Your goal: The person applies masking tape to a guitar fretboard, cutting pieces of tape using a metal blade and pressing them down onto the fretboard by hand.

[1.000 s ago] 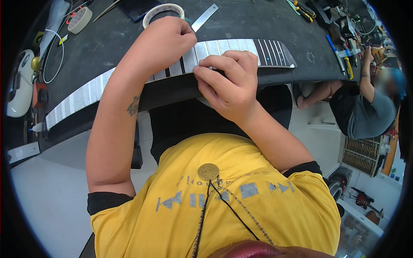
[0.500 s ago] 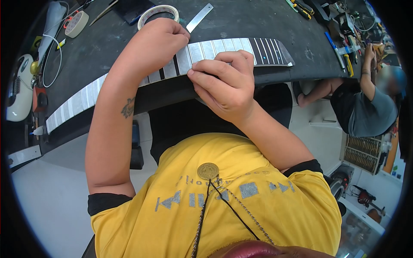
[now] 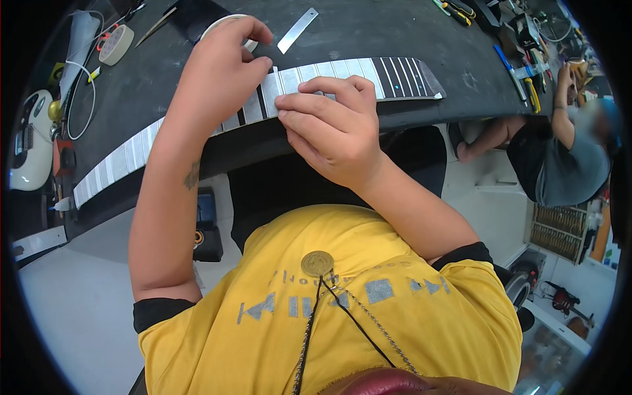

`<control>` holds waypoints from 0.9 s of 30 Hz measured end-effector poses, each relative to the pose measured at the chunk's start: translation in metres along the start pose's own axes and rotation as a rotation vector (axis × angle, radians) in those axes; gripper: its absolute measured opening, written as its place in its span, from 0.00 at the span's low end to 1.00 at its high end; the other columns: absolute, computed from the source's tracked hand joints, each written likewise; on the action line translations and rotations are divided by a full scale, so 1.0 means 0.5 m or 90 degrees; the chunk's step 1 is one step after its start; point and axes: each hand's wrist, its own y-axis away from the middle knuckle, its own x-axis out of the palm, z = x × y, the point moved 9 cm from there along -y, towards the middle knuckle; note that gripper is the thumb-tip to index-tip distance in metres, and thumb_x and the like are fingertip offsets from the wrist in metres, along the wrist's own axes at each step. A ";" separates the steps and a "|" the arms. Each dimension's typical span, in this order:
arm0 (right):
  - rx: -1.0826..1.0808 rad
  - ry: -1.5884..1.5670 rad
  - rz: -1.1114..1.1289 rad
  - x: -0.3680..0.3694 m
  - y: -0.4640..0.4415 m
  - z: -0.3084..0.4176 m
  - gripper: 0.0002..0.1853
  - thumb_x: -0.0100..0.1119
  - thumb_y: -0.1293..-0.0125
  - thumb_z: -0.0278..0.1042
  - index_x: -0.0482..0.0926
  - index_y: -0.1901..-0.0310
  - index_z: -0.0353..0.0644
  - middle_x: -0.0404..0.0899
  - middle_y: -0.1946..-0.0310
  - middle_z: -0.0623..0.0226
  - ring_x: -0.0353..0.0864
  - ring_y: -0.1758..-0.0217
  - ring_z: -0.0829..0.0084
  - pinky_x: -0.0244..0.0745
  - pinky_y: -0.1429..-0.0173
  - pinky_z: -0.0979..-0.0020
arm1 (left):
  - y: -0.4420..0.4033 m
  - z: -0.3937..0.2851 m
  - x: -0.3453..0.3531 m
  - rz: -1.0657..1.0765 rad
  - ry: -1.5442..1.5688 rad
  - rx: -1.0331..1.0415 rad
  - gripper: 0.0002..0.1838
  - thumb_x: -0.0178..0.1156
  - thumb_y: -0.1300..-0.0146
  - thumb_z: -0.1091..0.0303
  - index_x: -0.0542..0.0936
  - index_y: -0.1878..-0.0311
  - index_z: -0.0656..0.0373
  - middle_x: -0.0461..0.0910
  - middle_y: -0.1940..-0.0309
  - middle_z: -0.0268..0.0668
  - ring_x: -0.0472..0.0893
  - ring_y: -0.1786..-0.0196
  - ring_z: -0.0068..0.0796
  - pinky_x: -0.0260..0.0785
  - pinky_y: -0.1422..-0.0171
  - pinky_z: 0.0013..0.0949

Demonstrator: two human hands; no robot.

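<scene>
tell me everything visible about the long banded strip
The long dark strip with silvery crosswise bands resembles a fretboard. Shiny, tape-like bands cover most of what shows, with dark gaps near the middle; its right end is bare, with thin bright lines and blue dots. It lies near the edge of the black worktop, looking bowed in this wide view. The left forearm hides part of it. The bare right hand seems to touch its near edge; whether the bare left hand touches it is unclear.

Dark worktable (image 3: 368, 33), pale floor (image 3: 484, 224), 1 slatted rack (image 3: 558, 227) at far right, 1 red guitar (image 3: 561, 299) near it, bright light
</scene>
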 end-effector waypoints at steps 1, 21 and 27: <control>-0.003 0.001 -0.002 0.000 0.002 0.000 0.08 0.81 0.40 0.29 0.93 0.59 0.49 0.95 0.48 0.79 0.90 0.41 0.67 0.68 0.39 0.55 | 0.006 -0.006 0.002 0.032 0.013 0.022 0.12 0.68 0.27 0.72 0.90 0.44 0.66 0.91 0.42 0.37 0.88 0.48 0.29 0.81 0.38 0.35; -0.010 0.014 -0.012 0.002 0.007 -0.001 0.08 0.79 0.39 0.31 0.93 0.58 0.51 0.94 0.47 0.81 0.88 0.42 0.69 0.67 0.39 0.56 | -0.033 0.012 0.040 0.337 -0.100 -0.178 0.17 0.65 0.28 0.58 0.91 0.54 0.65 0.88 0.55 0.36 0.82 0.52 0.32 0.74 0.41 0.36; -0.021 0.009 -0.010 0.004 0.004 0.001 0.11 0.80 0.44 0.29 0.93 0.58 0.49 0.94 0.48 0.82 0.88 0.43 0.68 0.68 0.39 0.57 | -0.023 0.021 0.076 0.445 -0.178 -0.190 0.11 0.63 0.25 0.65 0.89 0.48 0.60 0.85 0.46 0.34 0.82 0.42 0.37 0.79 0.39 0.40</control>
